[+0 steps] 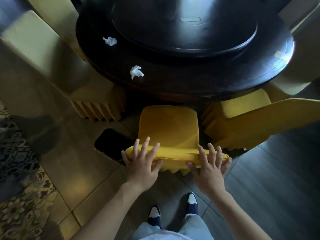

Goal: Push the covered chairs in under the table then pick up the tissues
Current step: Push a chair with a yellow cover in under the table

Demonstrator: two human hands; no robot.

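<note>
My two shoes (154, 216) stand below; my left hand (142, 161) and right hand (208, 168) lie spread, fingers straight, on one chair (168, 129), two tissues (136, 72) beyond my fingertips.

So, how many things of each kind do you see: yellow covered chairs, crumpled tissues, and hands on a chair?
Yellow covered chairs: 3, left, middle, right
Crumpled white tissues on the table: 2
Hands on the middle chair's backrest: 2, left hand, right hand
Total: 7
</note>
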